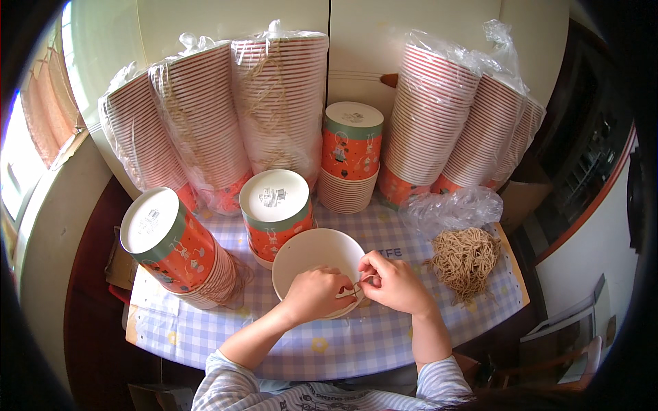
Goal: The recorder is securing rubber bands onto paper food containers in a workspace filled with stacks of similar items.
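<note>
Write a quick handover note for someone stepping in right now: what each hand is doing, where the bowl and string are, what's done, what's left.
Left hand: resting on the rim of the white paper bowl, pinching a short string.
Right hand: pinching the same string at the bowl's rim.
Pile of loose string: on the checked tablecloth, right of the bowl.
Done: stacks of bowls stand behind and to the left.
Left: the string isn't fastened yet.

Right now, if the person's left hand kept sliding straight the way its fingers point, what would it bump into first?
The left hand points rightward across the white paper bowl, so it would first meet the right hand, which nearly touches it at the thin strand pinched between them. How their heights compare is unclear.
</note>
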{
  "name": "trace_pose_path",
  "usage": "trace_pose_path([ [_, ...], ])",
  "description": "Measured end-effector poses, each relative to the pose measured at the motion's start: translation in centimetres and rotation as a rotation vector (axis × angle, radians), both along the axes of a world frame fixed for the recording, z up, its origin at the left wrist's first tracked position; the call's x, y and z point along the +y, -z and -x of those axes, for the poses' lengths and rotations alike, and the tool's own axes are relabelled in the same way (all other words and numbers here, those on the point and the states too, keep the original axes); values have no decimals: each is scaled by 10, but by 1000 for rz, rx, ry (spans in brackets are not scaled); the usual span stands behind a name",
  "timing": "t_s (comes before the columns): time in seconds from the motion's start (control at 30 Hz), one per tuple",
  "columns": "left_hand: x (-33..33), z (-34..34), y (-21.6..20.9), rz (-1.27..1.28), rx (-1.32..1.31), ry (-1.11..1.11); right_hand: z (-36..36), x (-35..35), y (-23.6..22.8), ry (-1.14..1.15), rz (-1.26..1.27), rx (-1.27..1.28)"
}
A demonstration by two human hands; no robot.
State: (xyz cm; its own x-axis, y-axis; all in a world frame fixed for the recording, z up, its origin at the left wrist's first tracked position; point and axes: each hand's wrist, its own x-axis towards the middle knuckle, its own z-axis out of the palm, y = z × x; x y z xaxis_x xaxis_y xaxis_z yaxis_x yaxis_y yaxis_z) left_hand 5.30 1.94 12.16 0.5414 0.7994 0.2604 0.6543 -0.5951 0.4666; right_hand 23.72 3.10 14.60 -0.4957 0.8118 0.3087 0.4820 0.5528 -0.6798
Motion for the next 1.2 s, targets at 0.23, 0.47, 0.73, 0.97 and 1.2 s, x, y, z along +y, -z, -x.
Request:
trace_pose_path([
  [0.23,-2,-1,0,-38,-7,-40,0,0,0,-30,31,-11],
  [0.47,-2,-1,-3,-135,-50,-97,0,0,-2,-57,68,-41],
  [0.73,1,-3,-1,-162,-134,-84,1,0,-2,-56,72,-50],
  [0.97,0,-3,-2,-188,-98,-97,-1,0,-3,-69,57,-48],
  [1.2,-1,-2,-2,-245,-13,-139,-3,0,-3,-96,50,-79],
])
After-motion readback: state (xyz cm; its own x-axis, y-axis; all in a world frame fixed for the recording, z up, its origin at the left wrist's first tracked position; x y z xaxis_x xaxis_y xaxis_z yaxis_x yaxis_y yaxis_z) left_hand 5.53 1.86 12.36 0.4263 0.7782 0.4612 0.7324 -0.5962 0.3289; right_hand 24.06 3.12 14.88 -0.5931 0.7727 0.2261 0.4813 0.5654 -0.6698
